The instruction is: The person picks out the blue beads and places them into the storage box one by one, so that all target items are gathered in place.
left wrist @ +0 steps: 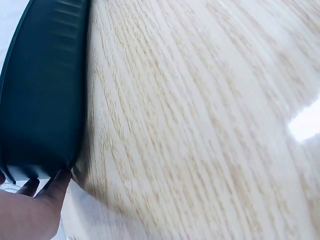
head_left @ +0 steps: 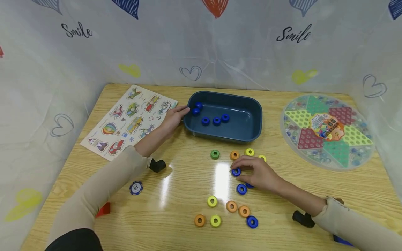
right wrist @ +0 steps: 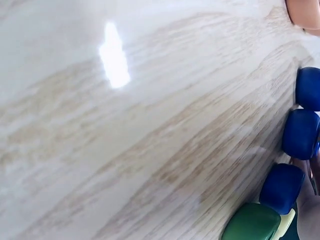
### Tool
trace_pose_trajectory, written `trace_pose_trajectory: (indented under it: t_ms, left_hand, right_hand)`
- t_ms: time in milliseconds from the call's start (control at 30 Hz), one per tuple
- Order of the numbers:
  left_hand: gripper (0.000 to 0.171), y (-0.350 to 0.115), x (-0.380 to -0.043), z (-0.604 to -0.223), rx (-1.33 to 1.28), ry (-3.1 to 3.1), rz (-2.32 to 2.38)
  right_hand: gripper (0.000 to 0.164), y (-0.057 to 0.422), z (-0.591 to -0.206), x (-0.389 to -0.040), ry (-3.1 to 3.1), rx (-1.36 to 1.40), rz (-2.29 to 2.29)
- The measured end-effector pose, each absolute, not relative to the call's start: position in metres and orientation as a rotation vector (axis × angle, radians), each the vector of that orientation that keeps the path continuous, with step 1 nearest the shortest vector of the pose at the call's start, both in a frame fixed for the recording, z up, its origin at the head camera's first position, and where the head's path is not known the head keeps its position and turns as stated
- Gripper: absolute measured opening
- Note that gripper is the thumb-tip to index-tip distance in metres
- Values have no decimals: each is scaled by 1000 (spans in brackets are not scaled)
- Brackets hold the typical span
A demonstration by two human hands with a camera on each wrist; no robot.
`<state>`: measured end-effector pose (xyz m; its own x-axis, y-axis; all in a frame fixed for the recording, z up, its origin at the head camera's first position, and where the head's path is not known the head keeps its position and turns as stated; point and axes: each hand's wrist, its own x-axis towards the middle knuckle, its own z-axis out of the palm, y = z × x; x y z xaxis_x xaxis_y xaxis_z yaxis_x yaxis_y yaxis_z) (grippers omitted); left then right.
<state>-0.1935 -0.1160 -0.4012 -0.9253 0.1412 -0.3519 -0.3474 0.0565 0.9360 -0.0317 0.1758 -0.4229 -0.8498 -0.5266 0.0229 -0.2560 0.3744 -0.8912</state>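
My left hand [head_left: 172,120] is at the left end of a dark teal tub [head_left: 226,136], its fingertips at the rim. In the left wrist view, fingers [left wrist: 62,182] press against the tub's outer end wall [left wrist: 42,100]. Inside the tub lie several blue rings [head_left: 205,121]. Over the table, my right hand [head_left: 259,174] pinches a blue ring [head_left: 236,172] between thumb and fingers. Another blue ring [head_left: 241,189] lies just below that hand, with one more partly hidden by it. The right wrist view catches blue rings [right wrist: 300,134] and a green ring [right wrist: 252,222] at its edge.
Behind the right hand are a green ring [head_left: 215,154], an orange ring [head_left: 234,155] and yellow rings [head_left: 249,152]. More yellow, orange and blue rings [head_left: 252,221] lie nearer. A picture puzzle board [head_left: 128,120], poker chip [head_left: 136,188], red block [head_left: 103,209] and Chinese checkers board [head_left: 328,131] flank them.
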Motion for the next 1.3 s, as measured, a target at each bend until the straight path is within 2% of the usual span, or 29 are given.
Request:
trace_pose_trajectory:
  t_ms: [400,633,767,1100,1300]
  left_hand:
    - [49,-116,-192,-401,-190,2003,1908]
    - [50,-116,-191,-401,-179,2016,1890]
    - [51,-117,-191,-402,-181,2019,1888]
    - [50,-117,-191,-403,-181,2015,1892]
    - [51,-118,-190,-401,-177,2007,1886]
  right_hand:
    - [30,178,-421,-34,2325,-635,-1469]
    - [29,172,-377,-43,2324,-618,-1573]
    - [29,174,-361,-63,2409,-682,-1568]
    - [28,186,-355,-131,2475,-637,-1636]
    - [30,181,-341,-141,2551,-584,-1599]
